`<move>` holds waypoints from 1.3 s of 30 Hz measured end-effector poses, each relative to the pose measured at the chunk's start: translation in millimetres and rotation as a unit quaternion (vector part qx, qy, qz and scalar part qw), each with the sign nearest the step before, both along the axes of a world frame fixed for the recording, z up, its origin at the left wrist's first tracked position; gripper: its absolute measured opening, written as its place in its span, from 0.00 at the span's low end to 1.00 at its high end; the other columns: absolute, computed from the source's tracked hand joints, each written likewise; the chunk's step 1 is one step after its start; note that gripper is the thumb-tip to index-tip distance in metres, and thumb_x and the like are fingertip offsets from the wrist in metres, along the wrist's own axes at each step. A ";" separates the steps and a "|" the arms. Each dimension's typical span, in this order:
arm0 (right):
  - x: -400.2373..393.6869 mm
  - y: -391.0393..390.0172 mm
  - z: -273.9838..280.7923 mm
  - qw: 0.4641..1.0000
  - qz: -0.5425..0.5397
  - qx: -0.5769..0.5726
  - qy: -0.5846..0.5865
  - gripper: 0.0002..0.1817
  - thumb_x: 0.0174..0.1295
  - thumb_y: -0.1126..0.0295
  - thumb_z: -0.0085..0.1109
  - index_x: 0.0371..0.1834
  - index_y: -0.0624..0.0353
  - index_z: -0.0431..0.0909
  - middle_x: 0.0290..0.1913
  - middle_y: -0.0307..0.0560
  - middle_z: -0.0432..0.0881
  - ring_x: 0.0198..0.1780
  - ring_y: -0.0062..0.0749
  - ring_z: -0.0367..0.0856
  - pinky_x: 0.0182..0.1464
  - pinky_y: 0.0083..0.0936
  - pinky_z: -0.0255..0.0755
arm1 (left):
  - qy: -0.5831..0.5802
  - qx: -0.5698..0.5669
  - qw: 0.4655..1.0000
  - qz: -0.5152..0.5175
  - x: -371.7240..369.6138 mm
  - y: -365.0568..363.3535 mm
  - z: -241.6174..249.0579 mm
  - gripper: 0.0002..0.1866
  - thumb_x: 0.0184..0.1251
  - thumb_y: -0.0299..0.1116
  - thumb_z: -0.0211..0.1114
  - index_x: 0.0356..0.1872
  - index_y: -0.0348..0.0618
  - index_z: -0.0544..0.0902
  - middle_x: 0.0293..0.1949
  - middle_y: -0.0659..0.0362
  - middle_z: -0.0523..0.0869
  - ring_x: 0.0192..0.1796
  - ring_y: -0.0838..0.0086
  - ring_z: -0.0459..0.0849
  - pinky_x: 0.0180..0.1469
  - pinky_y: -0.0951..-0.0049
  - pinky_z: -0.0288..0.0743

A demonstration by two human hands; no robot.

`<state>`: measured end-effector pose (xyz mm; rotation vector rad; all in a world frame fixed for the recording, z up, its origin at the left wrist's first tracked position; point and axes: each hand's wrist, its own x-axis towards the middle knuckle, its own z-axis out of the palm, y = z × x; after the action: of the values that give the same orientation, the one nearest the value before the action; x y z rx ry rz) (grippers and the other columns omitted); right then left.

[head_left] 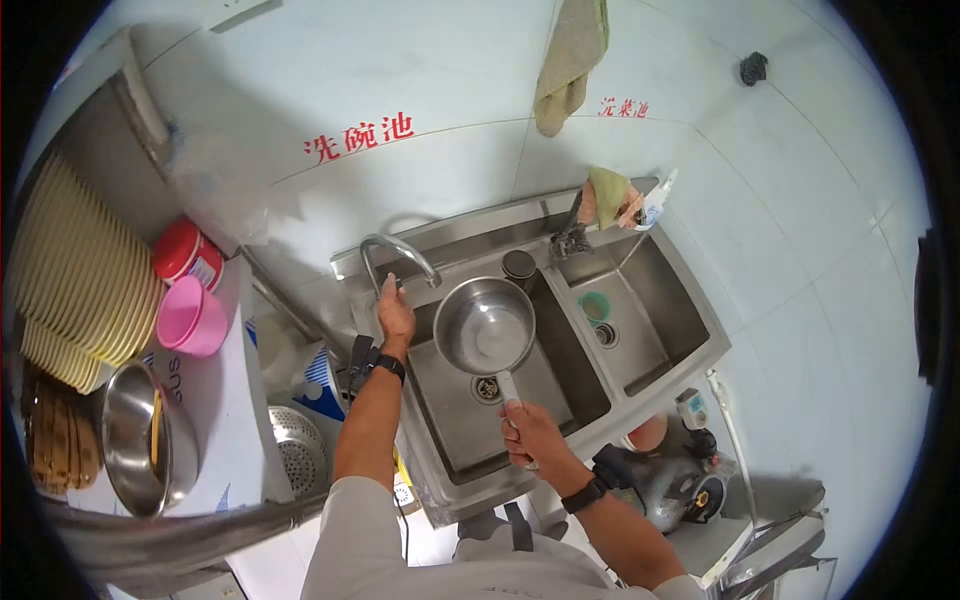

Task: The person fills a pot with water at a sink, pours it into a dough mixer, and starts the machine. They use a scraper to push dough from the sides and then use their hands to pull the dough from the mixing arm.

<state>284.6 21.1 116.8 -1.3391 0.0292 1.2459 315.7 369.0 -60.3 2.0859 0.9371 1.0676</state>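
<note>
A round metal pot with a long handle is over the left basin of the steel double sink. My right hand is closed around the pot's handle. At the base of the curved faucet, my left hand is raised with its fingertips at the tap; the fingers are partly hidden, and what they grip, if anything, cannot be made out. The faucet's spout ends just left of the pot's rim. Inside the pot the bottom looks pale and shiny.
A dark round container stands behind the pot. The right basin holds a green cup. On the left shelf are stacked plates, a pink bowl and a steel bowl. Cloths hang over the second tap.
</note>
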 end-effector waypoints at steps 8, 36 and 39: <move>15.3 44.0 -20.9 1.000 0.009 -0.015 0.019 0.18 0.75 0.49 0.48 0.46 0.55 0.70 0.24 0.30 0.63 0.19 0.15 0.59 0.17 0.18 0.55 | 0.069 -0.054 0.995 -0.037 -5.8 16.0 5.1 0.13 0.72 0.31 0.59 0.53 0.40 0.82 0.48 0.41 0.85 0.52 0.44 0.83 0.53 0.55 0.77; 40.0 40.2 -8.0 0.994 0.053 0.020 0.097 0.18 0.74 0.49 0.50 0.40 0.53 0.71 0.20 0.28 0.62 0.17 0.14 0.59 0.15 0.16 0.53 | -0.040 -0.173 0.972 -0.154 -19.1 28.0 -46.7 0.15 0.76 0.35 0.57 0.58 0.42 0.77 0.45 0.42 0.86 0.50 0.47 0.85 0.49 0.57 0.78; 41.9 43.3 -16.8 0.997 0.018 0.030 0.072 0.18 0.74 0.48 0.50 0.39 0.53 0.72 0.22 0.28 0.63 0.17 0.13 0.59 0.15 0.16 0.54 | 0.083 -0.067 0.986 -0.128 -25.3 19.7 -23.9 0.13 0.76 0.36 0.57 0.54 0.43 0.79 0.44 0.43 0.86 0.48 0.48 0.85 0.48 0.57 0.78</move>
<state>326.6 64.4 100.0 -1.2006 0.0682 1.3628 290.4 388.7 -84.2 2.1373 0.7693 0.6888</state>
